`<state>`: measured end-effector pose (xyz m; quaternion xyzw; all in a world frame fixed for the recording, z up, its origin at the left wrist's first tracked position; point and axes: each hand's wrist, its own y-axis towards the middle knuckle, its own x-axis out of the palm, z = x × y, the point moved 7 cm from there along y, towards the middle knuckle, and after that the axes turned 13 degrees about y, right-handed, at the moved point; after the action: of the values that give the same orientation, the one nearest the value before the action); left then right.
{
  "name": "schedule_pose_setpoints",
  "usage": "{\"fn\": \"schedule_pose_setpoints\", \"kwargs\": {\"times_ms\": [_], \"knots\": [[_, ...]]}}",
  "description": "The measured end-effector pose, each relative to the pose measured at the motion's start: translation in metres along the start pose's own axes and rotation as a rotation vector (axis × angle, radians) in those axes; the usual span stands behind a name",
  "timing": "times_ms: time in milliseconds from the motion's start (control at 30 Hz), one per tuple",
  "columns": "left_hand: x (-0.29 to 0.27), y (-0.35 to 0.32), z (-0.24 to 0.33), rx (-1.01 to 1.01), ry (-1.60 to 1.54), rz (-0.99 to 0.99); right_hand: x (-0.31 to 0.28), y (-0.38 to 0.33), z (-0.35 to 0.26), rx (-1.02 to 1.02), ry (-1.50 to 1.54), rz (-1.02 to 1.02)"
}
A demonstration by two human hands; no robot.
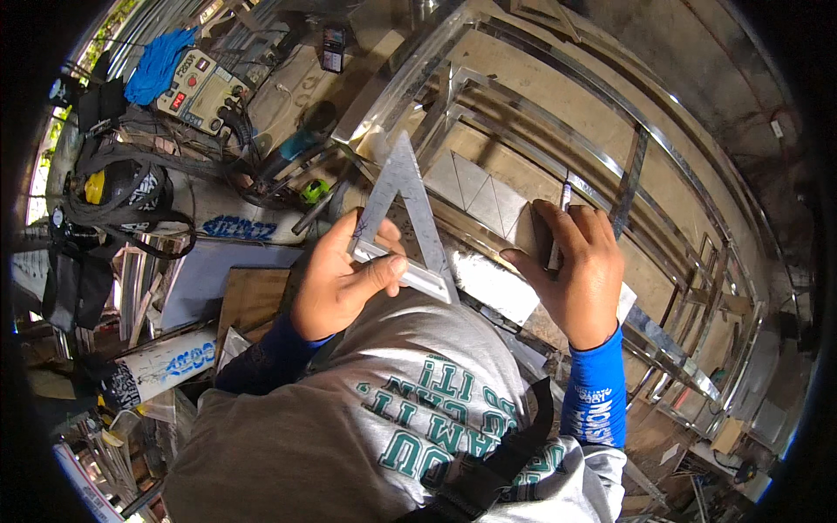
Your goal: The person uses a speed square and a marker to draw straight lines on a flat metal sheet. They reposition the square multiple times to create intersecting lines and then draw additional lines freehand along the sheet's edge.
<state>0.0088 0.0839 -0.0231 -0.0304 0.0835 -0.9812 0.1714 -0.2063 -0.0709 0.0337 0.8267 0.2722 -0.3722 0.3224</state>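
Note:
My left hand (340, 283) grips a metal triangle square (427, 231) by its thick edge, thumb on top. The square is lifted in front of my body, its point facing away from me. My right hand (582, 275) has a slim marker pen (566, 192) between its fingers, one end sticking up past the knuckles. Its fingertips are at the right end of a flat grey metal strip (471, 196), on which dark slanting lines form triangles. Whether the fingertips press on the strip, I cannot tell.
A shiny metal tube frame (635, 161) spans the bench to the right. At the far left are a welding machine (202, 91), blue cloth (159, 65) and a phone (333, 49). A teal power tool (296, 146) and a bright green item (314, 192) lie nearer. A cylinder (170, 364) is at left.

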Motion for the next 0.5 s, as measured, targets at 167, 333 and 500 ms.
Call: {"fn": "schedule_pose_setpoints", "kwargs": {"times_ms": [167,333,500], "knots": [[-0.015,0.001,0.023,0.077,0.193,0.134,-0.002,0.004,-0.002,-0.027,-0.007,-0.024],[0.01,0.02,-0.002,0.076,0.086,0.044,-0.001,0.004,0.004,-0.072,0.041,-0.015],[0.033,0.026,-0.02,0.079,-0.105,0.068,-0.006,0.003,0.006,-0.058,0.165,-0.128]]}}
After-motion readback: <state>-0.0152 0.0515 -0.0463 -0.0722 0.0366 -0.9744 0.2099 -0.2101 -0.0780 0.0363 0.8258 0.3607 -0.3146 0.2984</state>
